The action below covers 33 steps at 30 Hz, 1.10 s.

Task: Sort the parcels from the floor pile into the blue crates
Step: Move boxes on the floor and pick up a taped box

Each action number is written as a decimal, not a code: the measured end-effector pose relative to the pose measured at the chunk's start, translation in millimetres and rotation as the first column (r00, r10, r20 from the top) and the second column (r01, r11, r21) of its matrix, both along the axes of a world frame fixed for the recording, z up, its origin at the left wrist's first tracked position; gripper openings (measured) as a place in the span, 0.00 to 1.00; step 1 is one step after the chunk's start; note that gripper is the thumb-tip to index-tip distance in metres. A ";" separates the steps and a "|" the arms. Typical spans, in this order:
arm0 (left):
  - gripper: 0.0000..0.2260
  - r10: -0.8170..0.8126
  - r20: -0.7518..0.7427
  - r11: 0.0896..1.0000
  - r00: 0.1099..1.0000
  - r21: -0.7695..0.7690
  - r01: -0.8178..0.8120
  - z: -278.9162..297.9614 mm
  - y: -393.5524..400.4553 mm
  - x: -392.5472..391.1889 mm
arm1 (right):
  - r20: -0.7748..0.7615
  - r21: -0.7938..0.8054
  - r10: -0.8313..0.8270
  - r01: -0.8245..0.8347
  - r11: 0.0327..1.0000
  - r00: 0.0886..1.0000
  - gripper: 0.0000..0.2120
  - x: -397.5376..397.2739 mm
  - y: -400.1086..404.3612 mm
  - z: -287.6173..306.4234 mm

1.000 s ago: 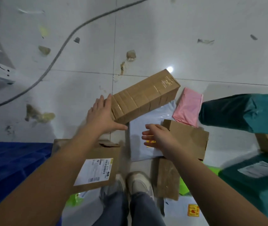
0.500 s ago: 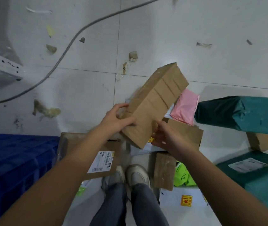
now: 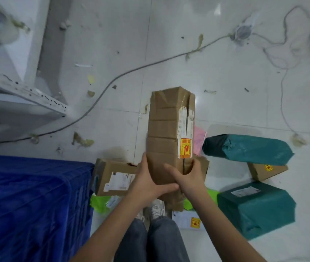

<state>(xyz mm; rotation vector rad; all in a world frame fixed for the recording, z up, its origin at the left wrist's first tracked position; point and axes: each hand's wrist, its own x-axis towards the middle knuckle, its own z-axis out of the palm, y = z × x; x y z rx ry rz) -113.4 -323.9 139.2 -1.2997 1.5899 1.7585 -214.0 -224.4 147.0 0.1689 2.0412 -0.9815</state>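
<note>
While parcels lie scattered on the tiled floor (image 3: 226,91), both hands — left hand (image 3: 148,184), right hand (image 3: 189,179) — clasp the near end of a long taped cardboard box (image 3: 166,129), raised beside the blue crate (image 3: 33,201).

- Long box (image 3: 166,129): plain brown cardboard, banded with clear tape; a white label strip and a yellow sticker (image 3: 186,147) with red print on its right side.
- Crate (image 3: 33,201): deep blue.
- Two wrapped parcels (image 3: 246,148) (image 3: 257,208): dark teal, the nearer one bearing a white label.
- Flat packet (image 3: 199,138): pink.
- Bag (image 3: 98,202): bright green.
- Floor (image 3: 188,53): glossy white tiles, grey cable (image 3: 112,82) across them.
- Trousers (image 3: 150,241): blue-grey denim.
</note>
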 end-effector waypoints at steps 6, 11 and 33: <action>0.54 0.175 -0.104 0.982 0.979 -0.054 -0.181 63.8 -20.4 9.3 | 0.080 -0.292 0.121 -0.093 0.952 0.989 0.22 12.2 4.9 62.9; 0.48 0.308 -0.203 0.947 0.929 0.158 -0.280 138.4 -46.5 53.7 | 0.228 -0.451 0.149 -0.032 0.892 0.962 0.20 20.9 7.5 129.0; 0.35 0.846 -0.441 0.412 0.299 0.187 -0.892 348.2 20.5 297.2 | 0.056 -0.555 0.807 -0.654 0.514 0.588 0.46 207.0 -40.6 326.4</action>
